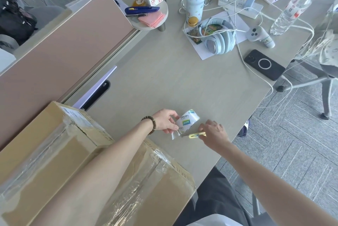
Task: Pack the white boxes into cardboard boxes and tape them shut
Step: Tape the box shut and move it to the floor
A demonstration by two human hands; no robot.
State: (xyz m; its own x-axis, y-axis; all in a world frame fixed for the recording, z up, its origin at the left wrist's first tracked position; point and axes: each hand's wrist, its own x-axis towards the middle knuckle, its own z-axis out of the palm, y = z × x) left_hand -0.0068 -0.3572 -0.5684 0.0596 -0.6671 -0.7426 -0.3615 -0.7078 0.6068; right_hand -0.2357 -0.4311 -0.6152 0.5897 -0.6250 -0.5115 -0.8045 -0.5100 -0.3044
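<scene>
The left hand (165, 120), a beaded bracelet on its wrist, is gripping a roll of clear tape (187, 119) between thumb and fingers, holding it just above the bench (164, 83). A short tail of tape (174, 135) is hanging from the roll below the fingers. The right hand (213, 131) is pinching a small yellow cutter (196, 135), whose tip is pointing at that loose tail and appears to be touching it, though the blade itself is too small to make out.

Near the left forearm, a large cardboard box (54, 152) is sitting at the bench's near corner, its flaps closed and its top seams already covered with shiny clear tape. No white boxes are showing; if any are packed, they are hidden inside.

Judging by this, the taping step is in hand and close to done, with the person cutting the tape free from the roll. The next move likely calls for keeping the tail taut while the cutter is slicing through it, then pressing any loose end flat on the box.

Farther out, headphones (217, 41), a black phone (264, 64) and a blue utility knife (141, 10) are lying on the bench.
</scene>
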